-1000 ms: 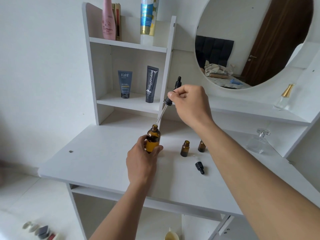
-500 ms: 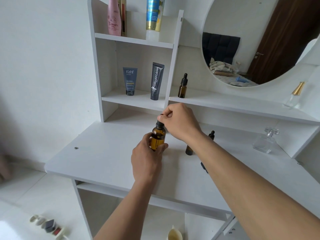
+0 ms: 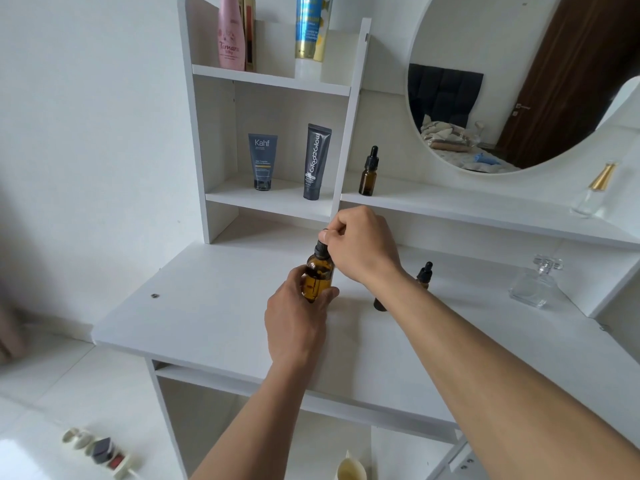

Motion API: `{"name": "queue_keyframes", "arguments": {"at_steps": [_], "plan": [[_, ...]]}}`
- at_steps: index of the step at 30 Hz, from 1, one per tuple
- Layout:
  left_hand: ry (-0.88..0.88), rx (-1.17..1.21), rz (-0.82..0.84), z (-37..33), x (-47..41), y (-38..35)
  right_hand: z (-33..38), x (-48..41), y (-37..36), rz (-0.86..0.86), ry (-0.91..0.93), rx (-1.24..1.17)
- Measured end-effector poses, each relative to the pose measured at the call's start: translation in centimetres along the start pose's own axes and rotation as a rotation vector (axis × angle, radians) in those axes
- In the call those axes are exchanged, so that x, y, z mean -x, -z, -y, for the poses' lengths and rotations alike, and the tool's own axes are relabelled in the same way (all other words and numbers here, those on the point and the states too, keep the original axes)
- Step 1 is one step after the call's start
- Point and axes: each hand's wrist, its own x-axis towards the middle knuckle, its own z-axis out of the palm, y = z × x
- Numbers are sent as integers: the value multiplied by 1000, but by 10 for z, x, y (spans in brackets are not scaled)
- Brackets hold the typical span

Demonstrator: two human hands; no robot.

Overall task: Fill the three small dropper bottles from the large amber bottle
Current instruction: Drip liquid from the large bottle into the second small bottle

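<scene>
Left hand (image 3: 294, 320) grips the large amber bottle (image 3: 317, 277), upright on the white desk (image 3: 207, 317). Right hand (image 3: 363, 244) pinches its black dropper cap (image 3: 321, 247). Right forearm partly hides two small dropper bottles (image 3: 423, 274); a third (image 3: 368, 173) stands capped on the shelf.

Head camera looks forward and down, close over the white desk (image 3: 214, 313).
</scene>
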Motion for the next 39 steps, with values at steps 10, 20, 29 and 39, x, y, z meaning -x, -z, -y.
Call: {"name": "queue_keyframes", "arguments": {"at_steps": [10,20,29,39], "plan": [[-15,-3,-2,-1,1,1,2,0,10,14,-25,-56],[-22,-9,-1,-1,0,1,20,-14,58,-141,18,-136],[-28,-8,0,0,1,1,-6,-15,99,-260,-78,-160],[-41,-21,-3,-1,1,1,-51,1,106,-223,-194,-88]]}}
